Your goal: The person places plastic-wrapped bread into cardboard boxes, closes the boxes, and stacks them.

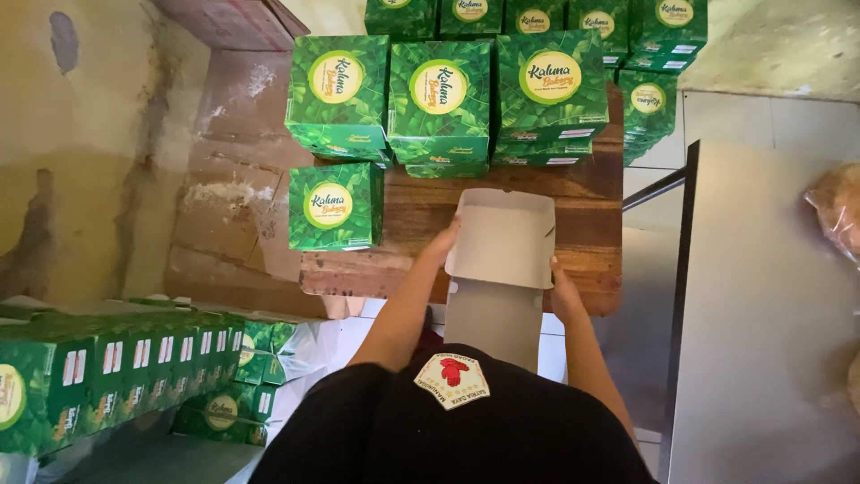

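An unfolded cardboard box [503, 237], plain grey-white inside, rests half formed on the near edge of a wooden table [591, 229]. Its lid flap [493, 323] hangs toward me. My left hand [442, 245] grips the box's left wall. My right hand [563, 291] presses its right near corner. Just left of my left hand stands one closed green leaf-print box [335, 206] with a round yellow label.
Stacks of closed green boxes [439, 99] fill the table's far side. A row of flat green boxes [134, 363] lies at lower left. A grey metal surface [770, 314] stands at right, with a bagged brown item [838, 211]. Cardboard sheets [233, 179] cover the floor at left.
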